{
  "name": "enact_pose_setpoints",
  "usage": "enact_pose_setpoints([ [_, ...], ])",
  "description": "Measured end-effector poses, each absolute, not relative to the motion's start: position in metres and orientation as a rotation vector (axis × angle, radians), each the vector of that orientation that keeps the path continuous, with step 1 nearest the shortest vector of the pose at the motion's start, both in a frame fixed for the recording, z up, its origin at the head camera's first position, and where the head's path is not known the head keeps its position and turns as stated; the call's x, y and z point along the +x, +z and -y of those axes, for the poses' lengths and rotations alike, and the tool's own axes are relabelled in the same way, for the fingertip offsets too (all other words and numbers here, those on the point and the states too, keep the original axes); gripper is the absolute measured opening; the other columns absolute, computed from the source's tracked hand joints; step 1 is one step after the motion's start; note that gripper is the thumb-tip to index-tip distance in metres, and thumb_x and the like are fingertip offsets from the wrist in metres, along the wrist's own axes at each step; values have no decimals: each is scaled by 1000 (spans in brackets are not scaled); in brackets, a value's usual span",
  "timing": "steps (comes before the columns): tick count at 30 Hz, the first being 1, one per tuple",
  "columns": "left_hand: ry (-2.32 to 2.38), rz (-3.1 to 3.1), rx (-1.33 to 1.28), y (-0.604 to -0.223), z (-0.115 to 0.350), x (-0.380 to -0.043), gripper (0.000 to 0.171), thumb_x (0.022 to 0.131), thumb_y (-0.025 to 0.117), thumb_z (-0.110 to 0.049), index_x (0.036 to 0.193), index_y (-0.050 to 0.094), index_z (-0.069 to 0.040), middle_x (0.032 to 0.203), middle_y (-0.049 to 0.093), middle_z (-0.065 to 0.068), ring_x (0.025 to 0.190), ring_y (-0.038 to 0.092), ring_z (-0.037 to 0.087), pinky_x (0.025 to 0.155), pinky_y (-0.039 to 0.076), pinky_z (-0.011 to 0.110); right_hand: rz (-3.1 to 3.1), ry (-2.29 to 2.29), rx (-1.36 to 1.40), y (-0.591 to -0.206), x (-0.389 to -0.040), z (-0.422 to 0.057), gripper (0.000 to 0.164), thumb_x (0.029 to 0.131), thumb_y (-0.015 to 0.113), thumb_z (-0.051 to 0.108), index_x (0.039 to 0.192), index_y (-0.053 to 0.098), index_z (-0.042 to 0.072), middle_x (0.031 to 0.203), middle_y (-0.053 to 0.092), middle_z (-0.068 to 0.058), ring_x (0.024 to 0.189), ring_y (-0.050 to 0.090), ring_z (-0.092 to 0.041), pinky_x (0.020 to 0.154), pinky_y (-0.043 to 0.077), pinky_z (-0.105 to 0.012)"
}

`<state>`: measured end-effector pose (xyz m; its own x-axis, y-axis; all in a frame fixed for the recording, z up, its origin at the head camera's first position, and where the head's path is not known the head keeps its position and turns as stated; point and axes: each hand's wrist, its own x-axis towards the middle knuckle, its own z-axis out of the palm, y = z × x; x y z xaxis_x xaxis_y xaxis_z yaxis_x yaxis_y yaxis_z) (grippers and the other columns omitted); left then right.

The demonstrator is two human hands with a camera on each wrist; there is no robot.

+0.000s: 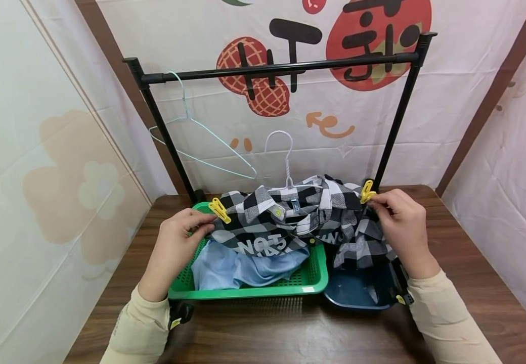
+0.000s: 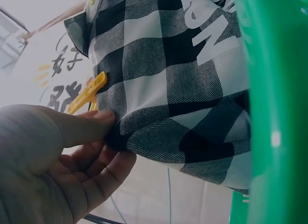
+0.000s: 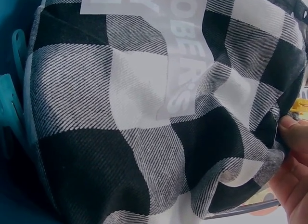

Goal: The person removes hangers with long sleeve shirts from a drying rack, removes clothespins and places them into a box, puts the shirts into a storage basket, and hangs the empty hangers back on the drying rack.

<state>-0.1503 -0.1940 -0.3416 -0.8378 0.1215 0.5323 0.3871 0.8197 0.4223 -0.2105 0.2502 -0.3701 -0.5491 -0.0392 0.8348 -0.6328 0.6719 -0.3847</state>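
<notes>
Head view: hand poses?
– Well apart, forearms (image 1: 142,323) forward. Left hand (image 1: 178,241) and right hand (image 1: 401,221) each pinch an edge of the checked shirt (image 1: 256,227), beside yellow clips (image 1: 219,210).
– Shirt where?
– On white hanger (image 1: 288,164), above green basket (image 1: 272,291) and blue bin (image 1: 351,292).

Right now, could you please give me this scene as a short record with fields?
Left hand: pinches the checked shirt at its edge, beside the left yellow clothespin
Right hand: pinches the opposite edge, beside the right yellow clothespin
White hanger: in the shirt, its hook off the black clothes rack
Mint-green hanger: hangs bare on the rack's bar
Green basket: holds light blue cloth
Dark blue bin: right of the basket
</notes>
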Motion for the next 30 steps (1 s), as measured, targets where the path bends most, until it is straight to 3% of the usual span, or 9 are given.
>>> enact_pose_setpoints([
  [11,-630,2508,-445,-341,196,-150,14,81,77,-9,93,75,-16,85,64,-8,73,56,3,61,48,22,2288,913,541,-357,-202,-260,19,79,78,7,97,74,13,90,69,3,72,54,0,62,42,-6],
  [20,-579,2507,-438,-342,199,-150,13,81,76,-9,92,74,-17,84,61,-9,71,55,4,60,48,25,2367,1495,509,-347,-197,-261,39,92,65,20,131,58,17,119,66,-9,100,63,-2,81,49,-11],
  [24,-541,2521,-452,-343,199,-151,12,82,76,-12,91,73,-18,85,61,-10,72,56,4,62,48,27,2402,1516,487,-350,-199,-259,39,93,64,24,131,58,19,122,66,-9,99,64,-1,78,51,-13],
  [30,-536,2506,-460,-343,198,-152,12,81,77,-12,91,74,-19,83,60,-11,69,54,3,60,46,26,2512,1473,417,-352,-199,-260,34,92,65,33,121,65,16,109,69,-6,87,65,-4,71,53,-17],
])
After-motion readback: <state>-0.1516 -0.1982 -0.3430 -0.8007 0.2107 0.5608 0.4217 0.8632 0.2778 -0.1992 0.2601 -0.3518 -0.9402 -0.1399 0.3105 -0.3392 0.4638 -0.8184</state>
